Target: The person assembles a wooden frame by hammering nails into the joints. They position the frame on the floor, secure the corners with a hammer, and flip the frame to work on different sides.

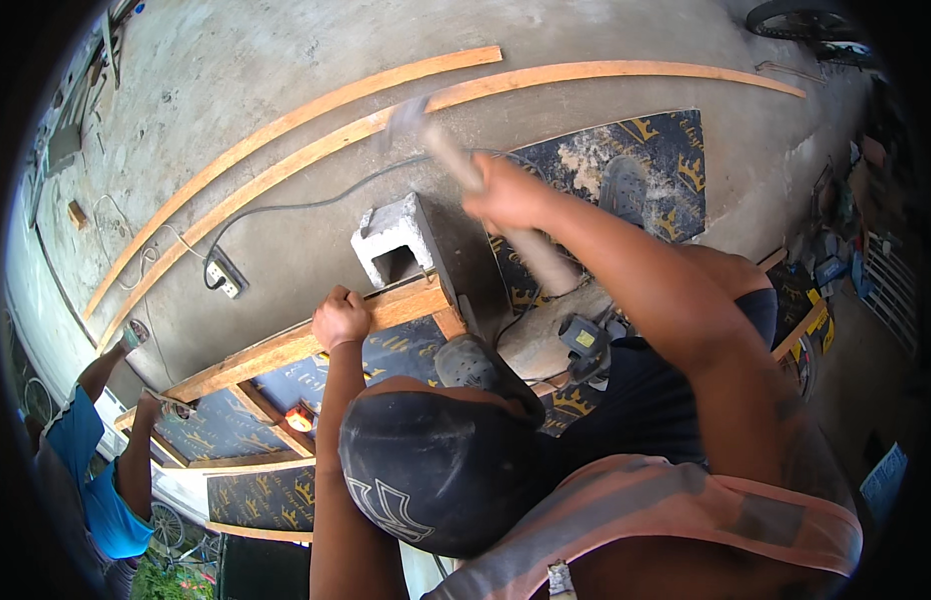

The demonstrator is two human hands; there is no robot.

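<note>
My right hand [506, 195] is closed round the wooden handle of a hammer [451, 155], raised above the floor. Motion blurs the hammer's head. Lower and to the left, my left hand [341, 318] has its fingers curled over a wooden frame [276, 352], near the end by a whitish hollow block [388, 225]. Dark panel with gold print backs the frame, and an orange tape measure [301, 417] lies inside it. My bent legs straddle the work, with one grey clog [468, 362] beside the frame's corner.
Two long wooden strips [626, 69] lie across the concrete floor. A black cord runs to a power strip [224, 276]. Near my legs sits a cordless power tool [584, 340]. A dark printed board [676, 160] lies beyond. Another person in blue shorts [121, 515] is at left.
</note>
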